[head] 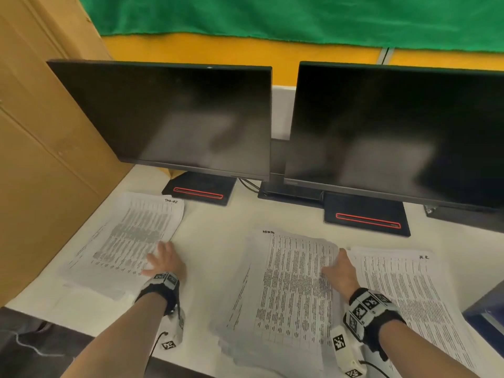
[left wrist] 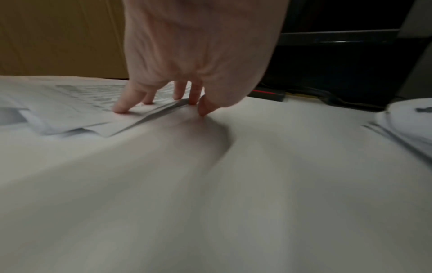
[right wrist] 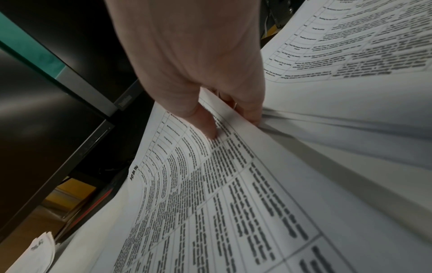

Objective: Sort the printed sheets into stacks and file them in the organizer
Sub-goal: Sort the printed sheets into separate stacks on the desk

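Three stacks of printed table sheets lie on the white desk (head: pixel 215 241). My left hand (head: pixel 161 255) rests with spread, straight fingers on the near right corner of the left stack (head: pixel 122 241). In the left wrist view that left hand (left wrist: pixel 163 105) presses its fingertips (left wrist: pixel 121 109) on the top sheet of the left stack (left wrist: pixel 70 103), its thumb on the desk beside the paper's edge. My right hand (head: pixel 336 261) pinches the right edge of the middle stack (head: pixel 294 290). In the right wrist view the right hand (right wrist: pixel 233 123) has its thumb on the middle stack (right wrist: pixel 210 203) and its fingers under the edge. Just right of it lies the right stack (head: pixel 403 301).
Two dark monitors (head: pixel 169 118) (head: pixel 395 132) stand close behind the stacks, their bases with red strips (head: pixel 199 192) on the desk. A brown panel (head: pixel 41 159) closes the left side. A dark blue object (head: pixel 488 315) sits at the right edge.
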{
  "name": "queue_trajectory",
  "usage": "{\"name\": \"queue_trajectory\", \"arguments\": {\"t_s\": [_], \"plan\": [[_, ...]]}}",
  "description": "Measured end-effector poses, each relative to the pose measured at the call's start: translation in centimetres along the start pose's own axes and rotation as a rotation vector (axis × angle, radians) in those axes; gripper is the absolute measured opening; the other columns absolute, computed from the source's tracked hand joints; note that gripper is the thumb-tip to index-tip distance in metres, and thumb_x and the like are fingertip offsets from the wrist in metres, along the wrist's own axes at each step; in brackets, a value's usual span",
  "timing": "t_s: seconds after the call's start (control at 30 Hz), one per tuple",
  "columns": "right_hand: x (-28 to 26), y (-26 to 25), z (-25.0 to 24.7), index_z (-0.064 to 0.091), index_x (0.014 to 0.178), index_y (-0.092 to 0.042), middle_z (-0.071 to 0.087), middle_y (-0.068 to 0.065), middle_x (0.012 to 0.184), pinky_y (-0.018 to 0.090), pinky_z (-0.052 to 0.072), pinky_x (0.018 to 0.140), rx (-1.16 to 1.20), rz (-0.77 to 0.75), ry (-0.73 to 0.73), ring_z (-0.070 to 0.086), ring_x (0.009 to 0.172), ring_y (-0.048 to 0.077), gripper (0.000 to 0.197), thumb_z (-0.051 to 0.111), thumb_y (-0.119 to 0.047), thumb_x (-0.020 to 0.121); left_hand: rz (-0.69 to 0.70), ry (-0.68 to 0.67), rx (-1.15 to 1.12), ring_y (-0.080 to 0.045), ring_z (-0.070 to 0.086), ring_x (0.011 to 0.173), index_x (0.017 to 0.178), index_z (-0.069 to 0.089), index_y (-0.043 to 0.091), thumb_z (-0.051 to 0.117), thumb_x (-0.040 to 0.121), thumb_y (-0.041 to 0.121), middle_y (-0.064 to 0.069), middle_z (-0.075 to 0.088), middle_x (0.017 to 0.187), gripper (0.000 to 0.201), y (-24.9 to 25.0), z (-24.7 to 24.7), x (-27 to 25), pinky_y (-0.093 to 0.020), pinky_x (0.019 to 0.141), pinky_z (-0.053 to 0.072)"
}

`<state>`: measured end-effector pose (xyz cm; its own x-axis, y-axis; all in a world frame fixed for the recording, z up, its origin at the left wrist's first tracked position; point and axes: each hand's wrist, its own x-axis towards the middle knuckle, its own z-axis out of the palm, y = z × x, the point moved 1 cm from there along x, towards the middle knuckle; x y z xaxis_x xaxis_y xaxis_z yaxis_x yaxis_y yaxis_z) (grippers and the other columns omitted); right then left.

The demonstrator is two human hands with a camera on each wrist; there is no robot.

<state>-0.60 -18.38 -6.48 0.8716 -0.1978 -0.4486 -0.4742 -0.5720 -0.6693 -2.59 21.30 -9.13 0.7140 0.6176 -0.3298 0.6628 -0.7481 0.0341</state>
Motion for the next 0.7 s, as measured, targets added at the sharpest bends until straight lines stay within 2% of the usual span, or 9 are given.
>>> {"name": "queue_trajectory", "arguments": {"t_s": [0.17,0.23,0.3,0.37,0.43,0.5,0.57,0.63,0.7], "plan": [[0.6,0.4,-0.1,0.038,0.122,-0.007,0.052,-0.002,0.084,0.021,0.042,0.052,0.027,0.007,-0.005,0.052,0.070,0.010,0.040,0.051,0.004,0.086,0.042,-0.043,0.129,-0.035,0.034,0.128,0.132,0.031,0.016,0.047,0.081,0.009,-0.005,0.036,0.140,0.054,-2.2,-2.1,3.1,-0.060,0.103,0.033],[0.7,0.6,-0.1,0.039,0.121,-0.008,0.054,0.000,0.085,0.023,0.045,0.054,0.034,0.013,-0.004,0.055,0.072,0.012,0.038,0.051,0.003,0.086,-0.031,-0.031,0.207,-0.037,0.026,0.135,0.136,0.031,0.017,0.045,0.089,0.013,-0.006,0.025,0.148,0.050,-1.5,-2.8,2.7,-0.063,0.106,0.026],[0.6,0.6,-0.2,0.039,0.119,-0.008,0.054,0.001,0.085,0.026,0.046,0.057,0.041,0.015,0.005,0.055,0.073,0.014,0.036,0.051,0.003,0.086,-0.014,0.032,0.304,-0.038,0.023,0.137,0.136,0.036,0.017,0.041,0.093,0.018,-0.010,0.017,0.151,0.044,0.2,-3.8,1.7,-0.061,0.109,0.022],[0.6,0.6,-0.2,0.039,0.119,-0.007,0.054,0.001,0.084,0.027,0.047,0.060,0.045,0.018,0.015,0.055,0.075,0.016,0.037,0.052,0.004,0.086,0.145,0.091,0.284,-0.035,0.033,0.131,0.134,0.038,0.015,0.040,0.092,0.018,-0.014,0.026,0.146,0.042,3.2,-4.4,0.2,-0.055,0.107,0.030],[0.7,0.7,-0.2,0.040,0.120,-0.007,0.057,0.005,0.091,0.029,0.050,0.063,0.057,0.023,0.018,0.058,0.079,0.020,0.040,0.054,0.004,0.085,0.386,0.106,0.127,-0.034,0.046,0.117,0.127,0.044,0.011,0.038,0.093,0.021,-0.015,0.043,0.132,0.035,7.4,-4.1,-2.5,-0.045,0.096,0.042],[0.8,0.7,-0.4,0.042,0.117,-0.008,0.058,0.008,0.094,0.029,0.051,0.063,0.073,0.019,0.013,0.060,0.082,0.022,0.038,0.055,0.004,0.084,0.479,-0.016,-0.125,-0.035,0.053,0.110,0.121,0.046,0.009,0.035,0.097,0.030,-0.016,0.052,0.123,0.034,11.4,-3.1,-6.1,-0.042,0.091,0.044],[0.8,0.9,-0.5,0.043,0.112,-0.009,0.059,0.009,0.095,0.027,0.048,0.058,0.102,0.008,0.008,0.059,0.079,0.020,0.034,0.054,0.004,0.083,0.425,-0.200,-0.238,-0.035,0.052,0.114,0.127,0.041,0.008,0.036,0.096,0.044,-0.015,0.052,0.128,0.047,14.3,-1.6,-8.6,-0.042,0.095,0.042],[0.7,1.1,-0.7,0.043,0.109,-0.012,0.060,0.012,0.099,0.026,0.047,0.058,0.136,-0.003,0.012,0.059,0.080,0.019,0.033,0.054,0.005,0.082,0.357,-0.301,-0.208,-0.034,0.045,0.123,0.135,0.033,0.007,0.042,0.091,0.053,-0.014,0.045,0.135,0.065,15.9,-0.7,-9.7,-0.042,0.101,0.038],[0.6,1.5,-0.9,0.043,0.110,-0.013,0.060,0.011,0.101,0.025,0.048,0.059,0.184,0.008,0.010,0.059,0.082,0.019,0.036,0.055,0.005,0.081,0.328,-0.312,-0.140,-0.032,0.042,0.125,0.138,0.029,0.006,0.049,0.086,0.055,-0.012,0.043,0.137,0.074,16.4,-0.5,-10.2,-0.041,0.102,0.035]]}}
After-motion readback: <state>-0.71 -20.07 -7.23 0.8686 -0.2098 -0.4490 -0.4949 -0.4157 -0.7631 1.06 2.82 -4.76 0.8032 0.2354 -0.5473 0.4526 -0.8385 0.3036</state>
